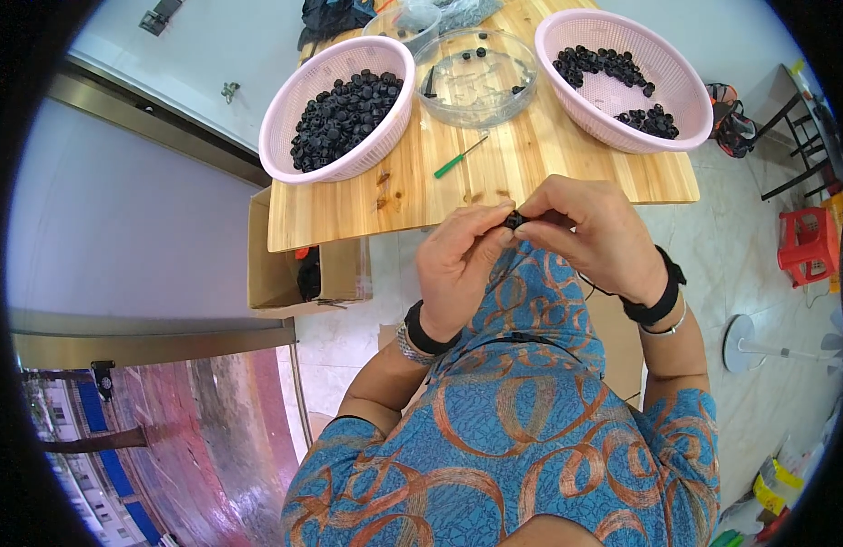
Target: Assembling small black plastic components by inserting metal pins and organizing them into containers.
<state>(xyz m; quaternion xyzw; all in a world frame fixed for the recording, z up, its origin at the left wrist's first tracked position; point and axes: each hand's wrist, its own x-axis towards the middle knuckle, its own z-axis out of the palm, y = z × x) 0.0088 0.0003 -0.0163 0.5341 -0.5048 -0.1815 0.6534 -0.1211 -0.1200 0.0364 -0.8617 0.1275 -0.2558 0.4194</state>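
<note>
Between the fingertips of both hands is a small black round plastic part, just off the table's near edge. My left hand pinches it from the left, and my right hand pinches it from the right; fingers cover much of it. On the left of the table, a pink basket holds a large heap of similar black parts. Another pink basket, at the right, has fewer of them in two clusters. A green-handled screwdriver lies on the wood beyond my hands.
A clear round tray with a few black pieces sits between the baskets, a clear bowl behind it. Under the wooden table, a cardboard box stands at the left. A red stool and a white fan are at the right.
</note>
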